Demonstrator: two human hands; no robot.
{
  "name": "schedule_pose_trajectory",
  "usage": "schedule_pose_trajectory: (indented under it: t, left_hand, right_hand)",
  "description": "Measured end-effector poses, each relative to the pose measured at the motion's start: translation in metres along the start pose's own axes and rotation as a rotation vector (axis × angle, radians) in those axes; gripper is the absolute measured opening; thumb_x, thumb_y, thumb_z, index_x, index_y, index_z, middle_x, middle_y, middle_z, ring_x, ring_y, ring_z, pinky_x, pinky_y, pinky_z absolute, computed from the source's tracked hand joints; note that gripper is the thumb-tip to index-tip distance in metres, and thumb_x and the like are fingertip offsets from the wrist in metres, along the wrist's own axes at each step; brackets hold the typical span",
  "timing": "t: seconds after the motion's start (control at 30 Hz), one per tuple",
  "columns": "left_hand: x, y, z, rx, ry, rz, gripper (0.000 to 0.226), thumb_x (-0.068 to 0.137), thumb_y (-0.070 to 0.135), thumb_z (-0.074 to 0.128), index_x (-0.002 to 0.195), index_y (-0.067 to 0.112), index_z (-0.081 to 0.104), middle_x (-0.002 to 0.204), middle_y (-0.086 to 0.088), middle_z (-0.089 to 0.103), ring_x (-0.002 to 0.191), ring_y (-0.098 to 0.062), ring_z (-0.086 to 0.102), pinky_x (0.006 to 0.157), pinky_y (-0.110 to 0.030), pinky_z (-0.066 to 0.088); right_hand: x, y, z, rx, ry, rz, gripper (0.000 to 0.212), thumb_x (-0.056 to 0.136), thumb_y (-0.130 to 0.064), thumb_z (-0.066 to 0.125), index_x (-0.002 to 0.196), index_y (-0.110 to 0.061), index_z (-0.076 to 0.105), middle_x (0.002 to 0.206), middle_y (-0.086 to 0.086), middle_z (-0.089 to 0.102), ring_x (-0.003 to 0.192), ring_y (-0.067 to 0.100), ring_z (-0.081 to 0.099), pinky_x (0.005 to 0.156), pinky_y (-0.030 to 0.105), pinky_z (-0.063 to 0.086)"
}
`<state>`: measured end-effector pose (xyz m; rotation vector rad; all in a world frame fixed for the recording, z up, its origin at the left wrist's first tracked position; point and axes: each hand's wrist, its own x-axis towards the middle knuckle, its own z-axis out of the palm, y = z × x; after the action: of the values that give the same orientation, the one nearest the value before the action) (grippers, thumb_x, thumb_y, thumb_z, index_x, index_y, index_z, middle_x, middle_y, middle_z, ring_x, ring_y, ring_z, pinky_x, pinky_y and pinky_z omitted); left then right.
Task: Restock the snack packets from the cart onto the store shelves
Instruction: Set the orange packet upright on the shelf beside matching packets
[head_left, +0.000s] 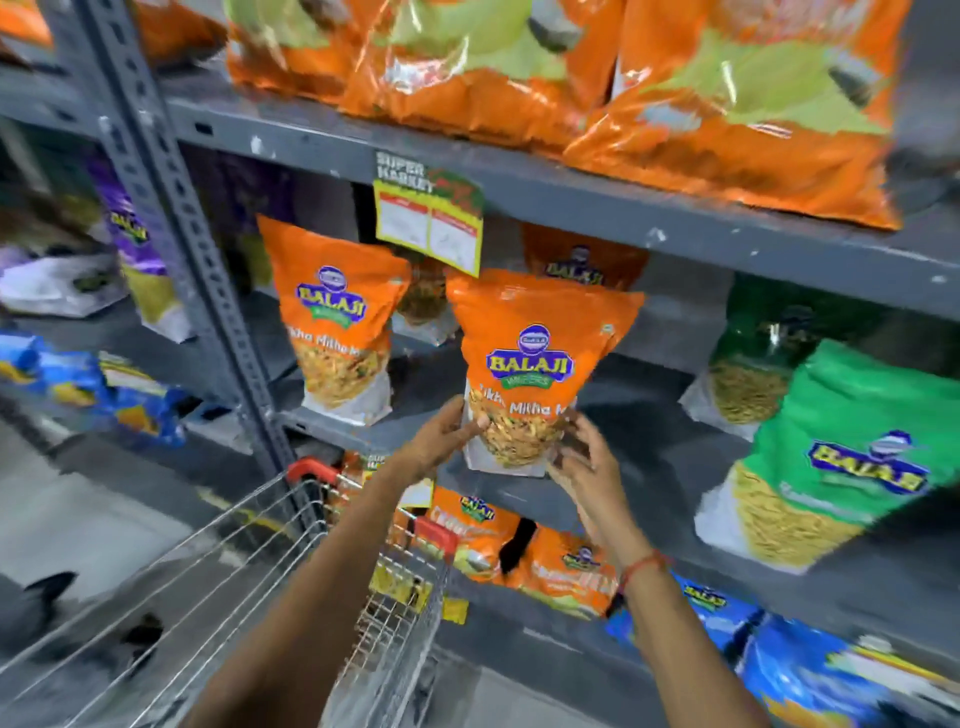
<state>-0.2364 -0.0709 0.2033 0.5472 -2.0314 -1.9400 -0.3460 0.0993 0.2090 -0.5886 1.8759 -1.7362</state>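
Note:
I hold an orange Balaji snack packet (535, 358) upright in front of the middle shelf (649, 441). My left hand (441, 439) grips its lower left corner and my right hand (582, 462) grips its lower right side. A matching orange packet (335, 322) stands on the same shelf to the left, and another (582, 260) stands behind. The wire cart (291, 566) with red corners sits below my left arm, at the bottom left.
Green Balaji packets (831, 457) fill the right of the middle shelf. Large orange bags (571, 78) lie on the shelf above, with a yellow price tag (428, 223) hanging from its edge. Orange packets (478, 530) and blue packets (779, 660) lie on the lower shelf. A grey upright post (176, 208) stands left.

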Motion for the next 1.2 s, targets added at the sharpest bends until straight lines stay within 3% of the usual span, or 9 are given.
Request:
schedule_pose_trajectory:
  t: [0.1,0.2,0.3,0.47,0.67,0.8,0.97,1.1,1.2]
  left_hand:
    - [0.007,0.006,-0.004,0.053,-0.054,-0.029,0.041,0.085,0.032,0.06,0.12,0.016,0.046,0.128,-0.008,0.052,0.117,-0.016,0.051,0.091,-0.016,0.05]
    - [0.006,0.016,-0.004,0.039,-0.024,0.019,0.037,0.093,0.006,0.046,0.129,0.003,0.039,0.129,-0.003,0.047,0.101,0.003,0.057,0.079,-0.004,0.048]
    - [0.01,0.026,-0.009,-0.15,0.21,0.093,0.035,0.094,0.008,0.046,0.129,0.01,0.047,0.124,0.004,0.058,0.108,-0.002,0.058,0.093,-0.02,0.047]
    - [0.029,0.05,-0.01,-0.242,0.397,0.106,0.022,0.091,0.013,0.052,0.108,0.002,0.061,0.072,0.02,0.074,0.077,0.001,0.067,0.075,-0.018,0.054]
    - [0.03,0.062,-0.005,-0.372,0.434,0.038,0.01,0.09,0.016,0.054,0.094,0.011,0.062,0.099,-0.009,0.067,0.106,-0.028,0.059,0.103,-0.044,0.044]
    - [0.028,0.073,-0.009,-0.394,0.328,0.076,0.029,0.093,0.017,0.049,0.12,0.007,0.053,0.122,-0.011,0.059,0.117,-0.026,0.054,0.105,-0.046,0.041]
    - [0.03,0.085,-0.014,-0.414,0.233,0.092,0.007,0.094,0.02,0.046,0.092,0.024,0.052,0.101,0.001,0.062,0.099,-0.018,0.059,0.101,-0.053,0.04]
    - [0.036,0.078,-0.012,-0.423,0.206,0.097,0.009,0.095,0.026,0.045,0.102,0.027,0.051,0.114,0.0,0.06,0.112,-0.023,0.055,0.105,-0.053,0.039]
    - [0.031,0.049,-0.013,-0.283,0.111,0.104,0.034,0.086,0.032,0.058,0.118,0.03,0.048,0.127,0.003,0.057,0.118,-0.015,0.056,0.1,-0.039,0.049]
  right_hand:
    - [0.008,0.0,-0.011,-0.014,-0.066,0.028,0.039,0.09,0.001,0.047,0.121,-0.023,0.048,0.124,0.006,0.05,0.108,0.022,0.053,0.088,0.035,0.05]
    - [0.014,-0.008,-0.019,-0.041,0.028,0.021,0.022,0.091,-0.003,0.049,0.109,-0.014,0.054,0.118,0.014,0.056,0.104,0.022,0.055,0.096,0.04,0.049]
    - [0.025,-0.022,-0.021,-0.082,0.266,-0.126,0.024,0.089,-0.014,0.056,0.112,-0.007,0.055,0.108,0.011,0.06,0.097,0.019,0.056,0.092,0.043,0.05]
    - [0.041,-0.05,-0.014,-0.266,0.281,-0.319,0.013,0.091,-0.012,0.051,0.096,-0.006,0.061,0.093,0.003,0.063,0.08,0.011,0.056,0.067,0.009,0.043]
    - [0.045,-0.037,-0.024,-0.211,0.422,-0.317,0.011,0.092,-0.02,0.052,0.083,-0.016,0.056,0.084,0.004,0.063,0.076,0.02,0.06,0.07,0.031,0.048]
    - [0.04,-0.055,-0.022,-0.187,0.342,-0.413,0.014,0.093,-0.023,0.05,0.099,-0.014,0.058,0.093,-0.009,0.061,0.085,-0.006,0.054,0.07,-0.001,0.042]
    - [0.042,-0.066,-0.025,-0.255,0.37,-0.487,0.018,0.095,-0.023,0.046,0.092,-0.008,0.055,0.08,-0.013,0.055,0.073,-0.016,0.052,0.063,-0.003,0.038]
    - [0.033,-0.064,-0.016,-0.164,0.413,-0.417,0.028,0.096,-0.026,0.042,0.107,-0.002,0.05,0.097,0.002,0.056,0.084,0.004,0.053,0.073,0.005,0.04]
    - [0.028,-0.044,-0.012,-0.006,0.159,-0.123,0.067,0.082,-0.057,0.042,0.137,-0.021,0.027,0.138,0.004,0.045,0.124,0.021,0.044,0.104,0.042,0.037]
